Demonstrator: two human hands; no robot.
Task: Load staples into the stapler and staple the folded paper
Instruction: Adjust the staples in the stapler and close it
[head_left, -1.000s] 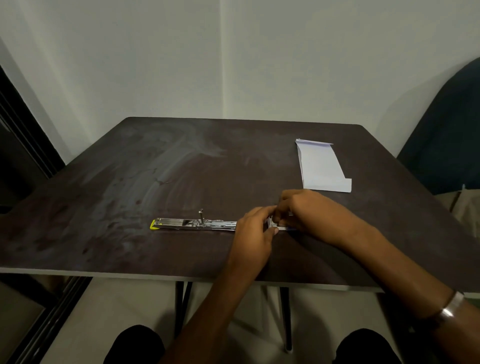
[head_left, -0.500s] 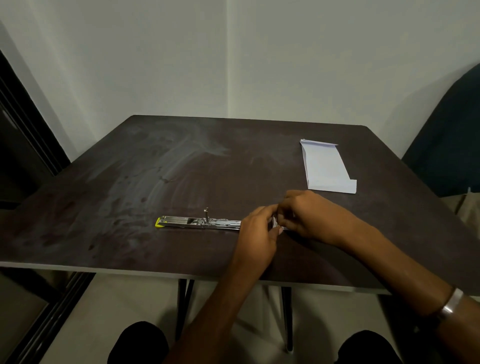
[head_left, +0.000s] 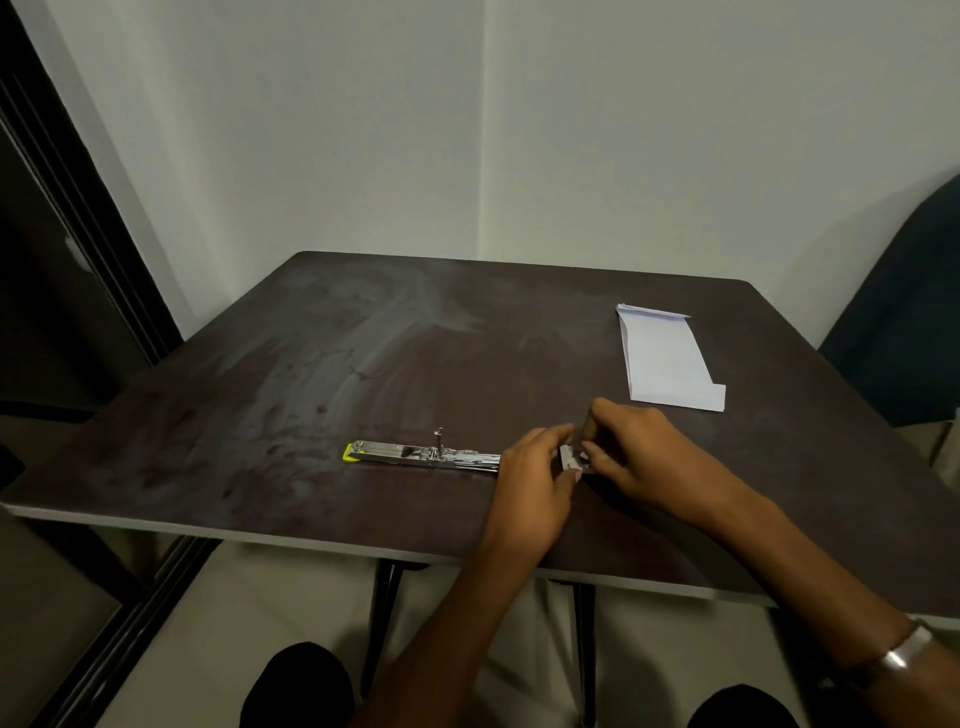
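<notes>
A metal stapler (head_left: 415, 454) lies opened out flat near the table's front edge, its yellow tip pointing left and a thin pin standing up at its middle. Just right of it, my left hand (head_left: 530, 483) and my right hand (head_left: 634, 452) meet over a small whitish piece, apparently a staple box or staple strip (head_left: 571, 457). Both hands pinch it with their fingertips. My left hand hides the stapler's right end. The folded white paper (head_left: 665, 364) lies flat at the table's far right, apart from both hands.
The dark brown table (head_left: 311, 374) stands in a corner between pale walls. A dark chair back (head_left: 904, 322) rises at the right edge. A dark door frame (head_left: 62, 218) runs along the left. My knees show below the table's front edge.
The camera has tilted a little, shifting the scene right. My hands stay together on the small whitish piece, with the fingers slightly rearranged. Stapler and paper have not moved.
</notes>
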